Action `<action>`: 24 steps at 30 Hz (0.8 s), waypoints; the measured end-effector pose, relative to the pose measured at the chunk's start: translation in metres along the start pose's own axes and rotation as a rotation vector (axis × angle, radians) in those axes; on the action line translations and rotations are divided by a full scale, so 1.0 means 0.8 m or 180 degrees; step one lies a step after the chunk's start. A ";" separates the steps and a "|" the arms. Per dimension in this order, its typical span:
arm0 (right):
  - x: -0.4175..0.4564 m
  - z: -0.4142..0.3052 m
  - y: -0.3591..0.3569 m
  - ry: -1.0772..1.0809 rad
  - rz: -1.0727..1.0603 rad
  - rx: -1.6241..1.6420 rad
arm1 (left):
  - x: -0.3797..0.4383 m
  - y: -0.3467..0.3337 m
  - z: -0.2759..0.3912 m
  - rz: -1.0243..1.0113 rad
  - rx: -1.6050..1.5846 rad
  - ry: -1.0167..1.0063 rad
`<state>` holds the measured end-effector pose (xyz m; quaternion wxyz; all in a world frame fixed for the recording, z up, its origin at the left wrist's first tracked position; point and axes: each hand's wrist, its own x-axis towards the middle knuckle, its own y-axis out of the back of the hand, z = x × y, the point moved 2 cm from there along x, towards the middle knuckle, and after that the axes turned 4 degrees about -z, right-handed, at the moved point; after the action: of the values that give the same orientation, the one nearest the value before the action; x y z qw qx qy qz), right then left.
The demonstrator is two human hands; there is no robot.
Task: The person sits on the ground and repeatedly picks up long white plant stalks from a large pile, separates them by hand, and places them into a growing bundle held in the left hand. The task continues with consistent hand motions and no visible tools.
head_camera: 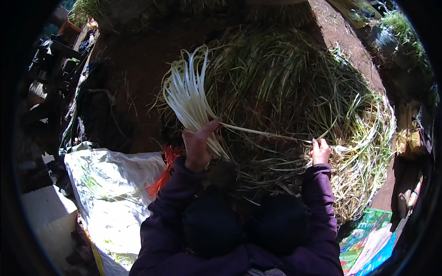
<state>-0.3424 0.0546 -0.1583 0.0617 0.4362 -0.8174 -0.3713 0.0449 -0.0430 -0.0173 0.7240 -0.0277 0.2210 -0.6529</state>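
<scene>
My left hand [199, 145] is closed around a bundle of long pale stalks [188, 89], with the white lengths fanning up and curling over at the top. Out to the right, my right hand [320, 151] pinches a thin stalk [262, 132] between thumb and fingers. That stalk runs almost level between the two hands; whether it is still part of the bundle I cannot tell. Beyond both hands spreads a large heap of green leafy stalks [276, 76], partly in deep shade. Loose orange-red ties [169, 162] hang beside my left wrist.
A white woven sheet [114, 186] with green scraps on it lies at the left. Sunlit pale trimmings [359, 179] are piled at the right, above a colourful printed bag [367, 238]. Bare brown ground [138, 69] shows behind, and a pale box [51, 214] stands at far left.
</scene>
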 end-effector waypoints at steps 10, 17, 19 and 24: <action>-0.121 -0.157 -0.072 -0.0387 -0.2877 0.2670 | -0.007 -0.027 -0.035 -0.0415 -0.0953 0.0875; -0.126 -0.185 -0.122 -0.0903 -0.3325 0.4188 | -0.027 -0.032 -0.034 -0.0264 -0.0612 0.0911; -0.127 -0.161 -0.116 -0.1106 -0.2929 0.4372 | -0.026 -0.028 -0.036 -0.0202 -0.0491 0.0848; -0.078 -0.047 -0.040 -0.0393 -0.0987 0.2266 | -0.012 -0.006 -0.016 -0.0069 -0.0594 0.0472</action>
<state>-0.2666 0.0699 -0.1385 -0.1996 0.5254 -0.8216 -0.0950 0.0356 -0.0315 -0.0248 0.6928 -0.0490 0.3334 -0.6376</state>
